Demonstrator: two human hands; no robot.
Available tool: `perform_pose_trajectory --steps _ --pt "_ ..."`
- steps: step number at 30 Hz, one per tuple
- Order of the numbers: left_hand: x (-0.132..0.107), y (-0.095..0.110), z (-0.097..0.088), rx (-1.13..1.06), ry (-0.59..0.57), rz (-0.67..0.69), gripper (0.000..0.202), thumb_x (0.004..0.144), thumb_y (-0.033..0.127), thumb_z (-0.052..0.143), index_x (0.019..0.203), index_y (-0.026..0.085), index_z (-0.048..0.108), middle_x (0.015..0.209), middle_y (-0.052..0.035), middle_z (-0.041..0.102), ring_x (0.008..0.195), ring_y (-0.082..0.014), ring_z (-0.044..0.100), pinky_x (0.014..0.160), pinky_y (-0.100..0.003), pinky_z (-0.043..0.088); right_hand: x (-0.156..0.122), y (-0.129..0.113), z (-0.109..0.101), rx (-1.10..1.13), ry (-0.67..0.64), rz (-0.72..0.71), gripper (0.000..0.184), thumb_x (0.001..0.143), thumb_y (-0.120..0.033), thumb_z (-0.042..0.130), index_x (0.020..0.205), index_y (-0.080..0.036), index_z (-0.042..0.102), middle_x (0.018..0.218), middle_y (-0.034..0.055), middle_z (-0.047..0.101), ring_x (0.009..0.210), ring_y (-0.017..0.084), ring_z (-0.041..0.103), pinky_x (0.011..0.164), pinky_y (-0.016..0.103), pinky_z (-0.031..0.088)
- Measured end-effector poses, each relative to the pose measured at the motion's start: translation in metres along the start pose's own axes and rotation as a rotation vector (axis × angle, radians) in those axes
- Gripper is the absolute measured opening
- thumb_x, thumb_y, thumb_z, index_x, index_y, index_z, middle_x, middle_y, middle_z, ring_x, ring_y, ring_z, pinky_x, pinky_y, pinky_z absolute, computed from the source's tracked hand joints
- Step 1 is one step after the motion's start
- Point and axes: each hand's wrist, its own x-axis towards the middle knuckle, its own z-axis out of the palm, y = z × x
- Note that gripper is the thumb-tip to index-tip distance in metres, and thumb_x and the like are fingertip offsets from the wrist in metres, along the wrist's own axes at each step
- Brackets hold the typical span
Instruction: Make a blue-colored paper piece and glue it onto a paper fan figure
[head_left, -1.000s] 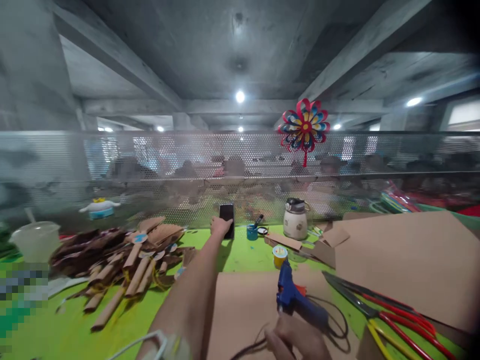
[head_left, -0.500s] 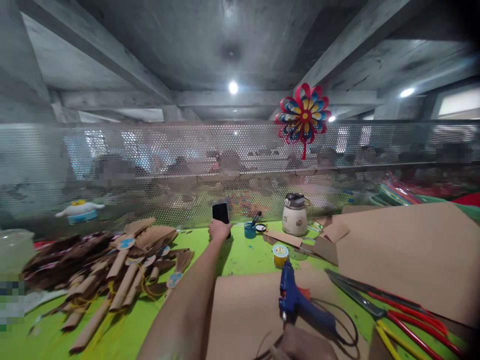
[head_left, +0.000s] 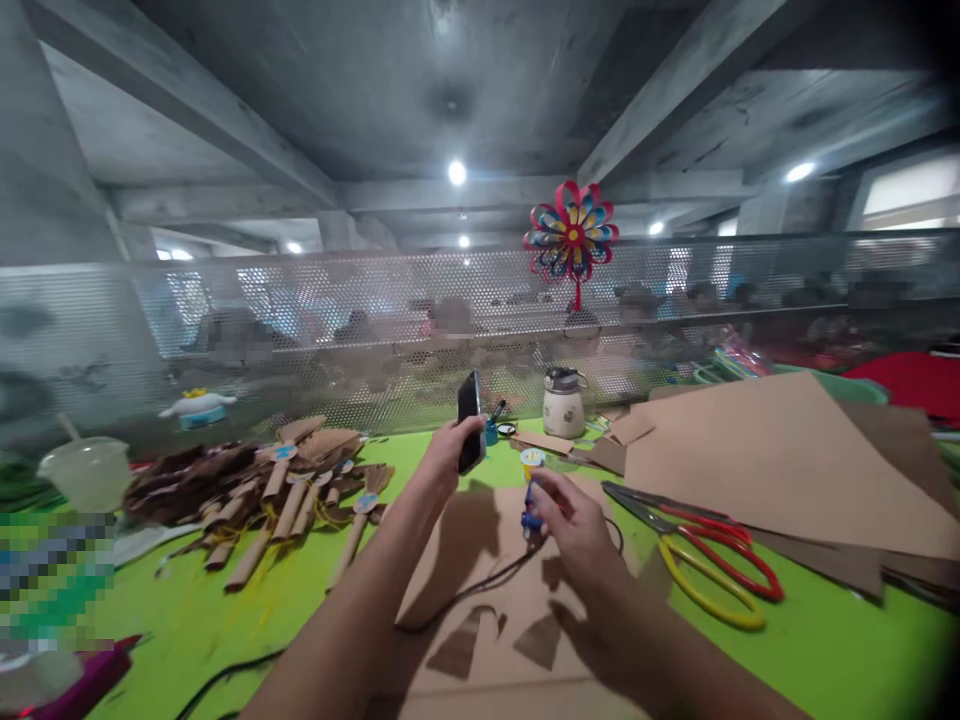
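Note:
My left hand (head_left: 448, 446) is closed round a dark smartphone (head_left: 470, 422), held up on edge above the far part of the table. Just right of it, my right hand (head_left: 571, 510) grips a blue glue gun (head_left: 532, 512), mostly covered by the fingers. Its black cord (head_left: 487, 583) runs down and left across a sheet of brown card (head_left: 450, 545). Scraps of brown paper (head_left: 537, 640) lie on that sheet below the right hand. Beyond the glue gun stands a small yellow tub (head_left: 532, 461) with a pale lid.
Large scissors with red and yellow handles (head_left: 709, 610) lie at right beside stacked brown card (head_left: 772, 455). A white flask (head_left: 563, 410) stands at the back before a perforated screen (head_left: 405, 340). Paper fans with rolled handles (head_left: 289, 510) and a lidded cup (head_left: 86, 472) occupy the left.
My left hand has lifted the smartphone off the far table and turned it edge-on, drawing it nearer. My right hand has come up into view with the glue gun. The view has shifted.

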Motion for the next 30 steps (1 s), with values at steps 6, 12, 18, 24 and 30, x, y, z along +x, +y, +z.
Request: perform_pose_trajectory --steps 6,12,18,24,30 --pt "-0.102 -0.028 0.000 -0.057 -0.076 -0.102 0.029 0.086 0.033 0.062 0.108 0.014 0.059 0.100 -0.0059 0.065 0.083 -0.0164 0.064 0.073 -0.035 0.054 -0.015 -0.001 0.019 0.046 -0.153 0.004 0.045 0.092 -0.042 0.047 0.135 -0.025 0.046 0.106 0.0070 0.066 0.094 0.023 0.063 0.080 0.039 0.054" --pt "-0.131 -0.045 -0.010 -0.257 0.021 -0.043 0.042 0.060 0.034 0.082 0.094 0.016 0.066 0.082 -0.0070 0.072 0.074 -0.0212 0.069 0.064 -0.028 0.053 -0.032 -0.003 0.031 0.040 -0.216 -0.074 0.049 0.091 -0.038 0.051 0.137 -0.020 0.047 0.134 0.0110 0.057 0.124 0.025 0.051 0.105 0.041 0.040" --pt "-0.126 -0.051 -0.018 -0.449 0.097 -0.003 0.029 0.073 0.041 0.069 0.089 0.017 0.065 0.084 -0.0036 0.072 0.073 -0.0161 0.067 0.067 -0.025 0.053 -0.030 -0.006 0.031 0.173 -0.228 -0.049 0.054 0.092 -0.038 0.053 0.141 -0.020 0.042 0.134 0.0122 0.058 0.123 0.026 0.053 0.106 0.045 0.039" --pt "-0.129 -0.037 -0.021 -0.608 -0.031 -0.209 0.035 0.087 0.043 0.052 0.092 0.011 0.065 0.082 -0.0128 0.072 0.076 -0.0248 0.071 0.074 -0.039 0.056 -0.037 -0.023 0.033 0.265 -0.251 0.028 0.053 0.091 -0.039 0.055 0.139 -0.022 0.043 0.132 0.0095 0.059 0.124 0.024 0.053 0.104 0.039 0.043" --pt "-0.138 -0.027 -0.018 -0.661 -0.072 -0.258 0.036 0.089 0.042 0.050 0.099 0.010 0.065 0.088 -0.0137 0.073 0.080 -0.0259 0.071 0.077 -0.041 0.057 -0.038 -0.026 0.030 0.332 -0.245 0.048 0.056 0.091 -0.041 0.054 0.141 -0.022 0.039 0.135 0.0092 0.056 0.124 0.023 0.052 0.106 0.038 0.040"
